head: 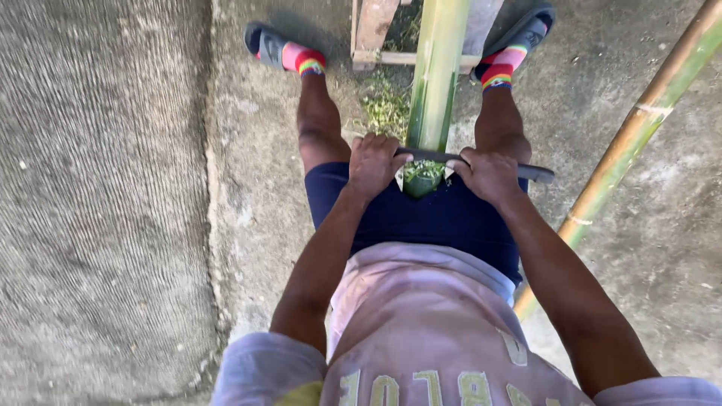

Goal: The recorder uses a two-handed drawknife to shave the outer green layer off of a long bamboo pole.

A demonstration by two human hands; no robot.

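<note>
Centrally, both hands, left hand [374,162] and right hand [489,174], clench a dark blade [526,171] laid across the green bamboo pole [435,83]; blade middle hidden behind the pole.

I see a smooth, waxy green bamboo pole [436,68], a dull dark metal blade [481,162], and rough grey concrete floor [105,188].

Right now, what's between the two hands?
In the head view, the green bamboo pole stands between the left hand and right hand; the dark blade they grip crosses its end.
</note>
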